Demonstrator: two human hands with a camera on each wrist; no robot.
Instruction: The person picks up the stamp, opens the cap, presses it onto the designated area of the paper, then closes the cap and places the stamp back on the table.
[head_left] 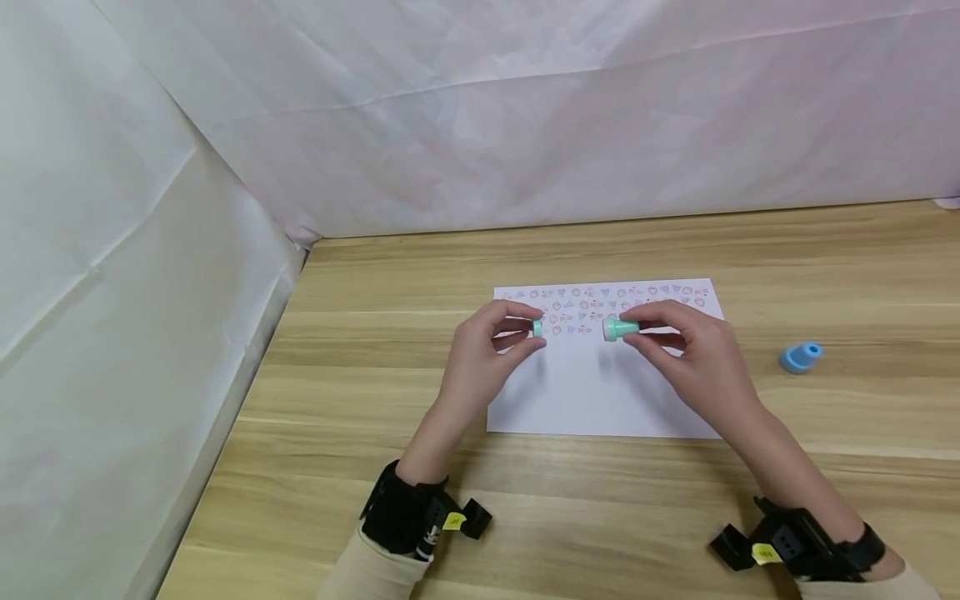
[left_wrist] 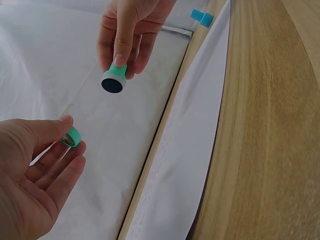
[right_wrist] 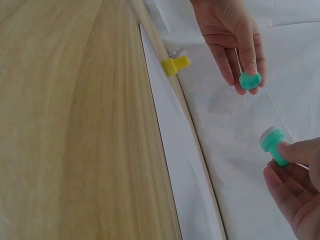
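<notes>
Holding the green stamp (head_left: 619, 329) in my right hand (head_left: 693, 354) and its green cap (head_left: 537, 328) in my left hand (head_left: 480, 358), I keep both above the upper part of the white paper (head_left: 600, 392), just below the rows of small prints (head_left: 600, 302) along the far edge of the paper. My right thumb and fingers pinch the stem of the stamp, with its inked face turned toward the cap; my left thumb and forefinger pinch the cap, and the other fingers of this hand are loosely spread. The two pieces are apart, with a clear gap between them over the paper. I think the main danger is the wet face: if I bring it too low or tilt it, it could leave an unwanted mark on the bare part of the paper, or touch my left fingers and stain them. The cap is small and held only by the fingertips, so it could also slip and roll off the paper onto the wooden table (head_left: 375, 400). A blue stamp (head_left: 800, 357) lies on its side well to the right of the paper. The prints are too small to read, and I cannot tell what design the green stamp carries. From the wrist views the paper is seen only edge-on, so its marks hardly show there.
</notes>
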